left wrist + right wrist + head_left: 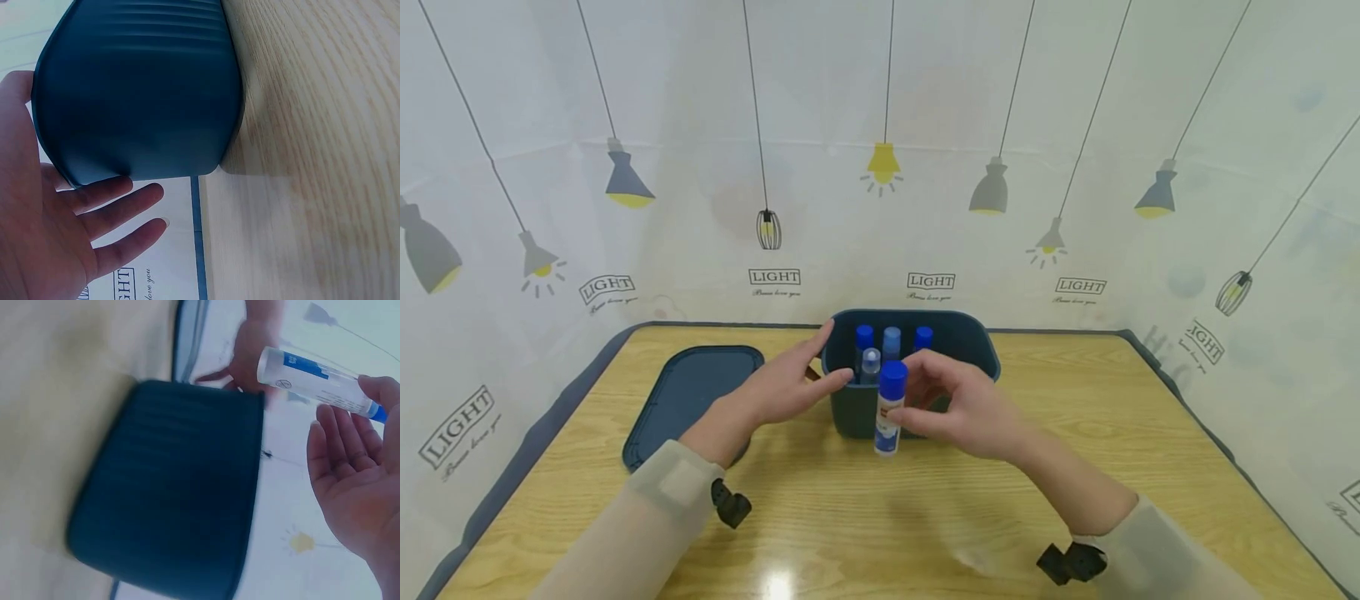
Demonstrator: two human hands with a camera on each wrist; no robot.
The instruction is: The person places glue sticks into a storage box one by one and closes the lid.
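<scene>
My right hand (973, 408) pinches a white glue stick (887, 423) with a blue cap, held upright in front of the dark blue storage bin (859, 415). In the right wrist view the thumb and fingers meet near its cap end, and its white base (265, 367) points away. My left hand (786, 385) holds the bin's left end at the rim. In the left wrist view the thumb and index finger reach the rim, with the other fingers (134, 242) spread by the wall. Inside stand several blue-capped tubes (865, 335) and one clear-topped bottle (870, 360).
A flat dark blue lid (700, 383) lies on the wooden table (820, 517), left of the bin and partly behind my left forearm. A white curtain (835, 100) printed with lamps rises behind the table and along its sides.
</scene>
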